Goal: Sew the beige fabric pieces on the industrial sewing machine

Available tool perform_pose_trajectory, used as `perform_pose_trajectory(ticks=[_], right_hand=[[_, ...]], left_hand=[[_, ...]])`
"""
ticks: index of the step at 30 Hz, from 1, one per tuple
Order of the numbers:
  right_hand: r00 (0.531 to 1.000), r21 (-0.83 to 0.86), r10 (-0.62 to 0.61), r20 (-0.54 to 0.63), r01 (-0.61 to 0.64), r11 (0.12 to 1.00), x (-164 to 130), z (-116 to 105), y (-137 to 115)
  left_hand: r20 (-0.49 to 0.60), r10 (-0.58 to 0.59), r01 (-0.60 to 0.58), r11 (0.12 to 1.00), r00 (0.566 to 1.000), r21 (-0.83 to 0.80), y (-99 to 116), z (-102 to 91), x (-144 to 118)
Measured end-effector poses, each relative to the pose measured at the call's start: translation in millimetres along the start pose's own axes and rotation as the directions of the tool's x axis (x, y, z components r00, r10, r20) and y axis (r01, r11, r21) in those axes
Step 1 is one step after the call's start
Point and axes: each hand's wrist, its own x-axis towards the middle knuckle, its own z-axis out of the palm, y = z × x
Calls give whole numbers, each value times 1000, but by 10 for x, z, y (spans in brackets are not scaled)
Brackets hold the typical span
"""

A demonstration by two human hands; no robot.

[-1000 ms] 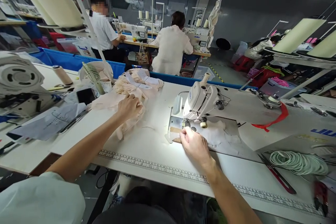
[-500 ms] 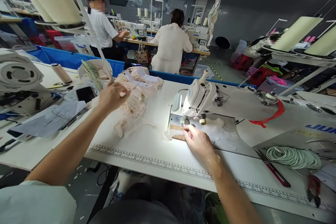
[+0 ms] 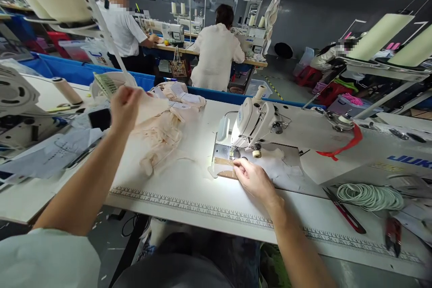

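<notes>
My left hand (image 3: 125,107) is raised above the left part of the table, its fingers closed on a thin cream fabric piece (image 3: 153,107) that hangs out to the right. Below and beyond it lies a heap of cream fabric pieces (image 3: 164,132). My right hand (image 3: 254,181) rests on the bed of the sewing machine (image 3: 253,121), thumb and fingers pinched together just in front of the needle area. A pale fabric strip (image 3: 221,169) crosses a brown patch (image 3: 225,161) on the bed and reaches these fingertips, which partly hide its end.
A printed ruler (image 3: 202,209) runs along the front edge. At right lie a coil of pale green cord (image 3: 369,196), red-handled scissors (image 3: 347,213) and thread snips (image 3: 393,236). A small green fan (image 3: 105,84), phone (image 3: 100,119) and papers (image 3: 54,153) sit left. Co-workers sit beyond.
My left hand has moved left and slightly up, closing on a cream fabric piece that now trails from it. My right hand stays at the machine bed. The view has shifted slightly.
</notes>
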Motion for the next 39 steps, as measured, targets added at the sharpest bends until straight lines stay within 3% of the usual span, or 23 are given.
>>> perform_pose_trajectory(ticks=[2, 4, 5, 6, 8, 9, 10, 11, 13, 17, 19, 23, 25, 30, 34, 37, 39], right_hand=[[999, -20, -31, -21, 30, 999, -13, -53, 16], [994, -41, -95, -55, 93, 995, -27, -100, 13], [988, -37, -140, -59, 138, 990, -33, -116, 3], [981, -24, -188, -53, 187, 982, -38, -125, -12], [962, 6, -271, -22, 271, 962, -49, -125, -50], [953, 11, -303, -4, 303, 953, -56, -117, -70], [944, 4, -328, 18, 328, 945, -66, -105, -89], [938, -18, -344, 42, 345, 938, -79, -92, -107], [929, -99, -355, 101, 364, 926, -111, -61, -137], [914, -340, -352, 203, 403, 850, -153, 13, -198], [906, -435, -365, 215, 424, 795, -151, 57, -221], [892, -518, -429, 142, 436, 736, -146, 126, -197], [877, -524, -468, 107, 450, 723, -156, 132, -157], [879, -507, -463, 111, 451, 735, -173, 97, -95], [895, -501, -431, 119, 429, 752, -162, 83, -115], [904, -471, -405, 137, 419, 776, -159, 77, -133], [908, -465, -392, 150, 415, 782, -160, 74, -139]], left_hand=[[29, 14, -12, 997, 999, -76, 119, -281, -21], [295, 3, 7, 999, 956, -33, 229, -471, -189], [480, -35, 34, 999, 877, 10, 270, -505, -325], [650, -79, 61, 997, 756, 50, 297, -492, -484], [877, -110, 36, 994, 468, 106, 301, -334, -817], [921, -117, 18, 993, 372, 119, 277, -205, -961], [944, -122, 17, 992, 308, 123, 236, -60, -1072], [952, -123, 21, 992, 280, 123, 182, 88, -1140], [947, -100, 18, 995, 307, 99, 62, 347, -1152], [902, -18, -35, 999, 431, 37, 0, 619, -972], [913, -10, -6, 1000, 408, 13, 123, 695, -968], [980, 28, 80, 996, 198, -44, 452, 922, -1188], [987, 21, 97, 995, 157, -37, 525, 1059, -1305], [975, -1, -4, 1000, 222, 1, 421, 1258, -1408], [967, 17, 57, 998, 256, -33, 338, 1294, -1409], [974, 32, 139, 988, 225, -65, 344, 1326, -1415], [974, 18, 95, 995, 226, -40, 364, 1345, -1426]])
